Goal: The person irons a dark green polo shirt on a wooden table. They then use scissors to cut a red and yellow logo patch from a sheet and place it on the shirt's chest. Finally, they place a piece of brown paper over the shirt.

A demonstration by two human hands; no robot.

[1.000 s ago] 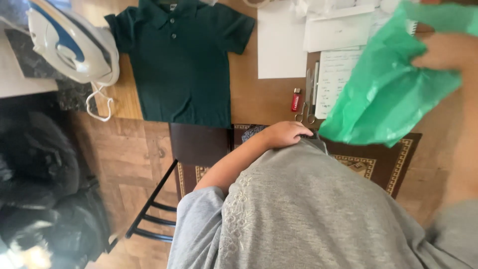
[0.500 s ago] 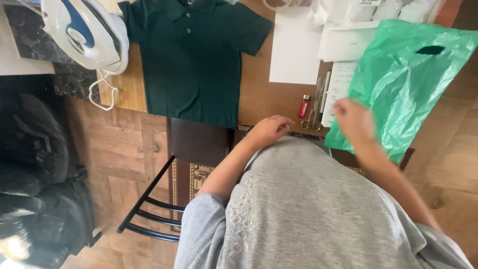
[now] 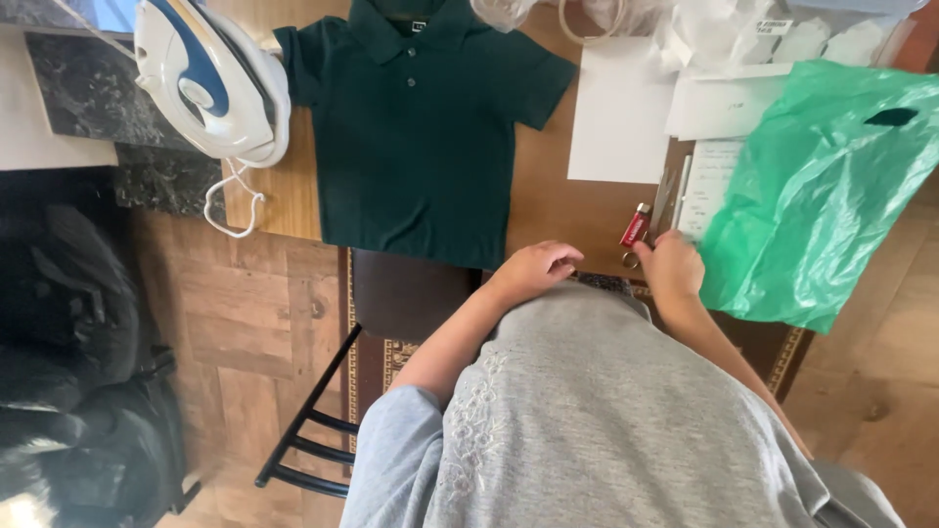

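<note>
Looks like a home, prob. a living/work corner: parquet floor (image 3: 254,323) w/ patterned rug (image 3: 391,357), wooden surface (image 3: 548,205) used for ironing, w/ iron (image 3: 210,83), green polo (image 3: 421,127), papers (image 3: 616,117), scissors (image 3: 657,210), plastic bag (image 3: 812,196). Dark chair (image 3: 391,303) tucked under.

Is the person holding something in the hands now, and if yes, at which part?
The left hand holds nothing; it rests at the table edge. The right hand touches the handle end of the scissors, but a real grip cannot be told.
</note>
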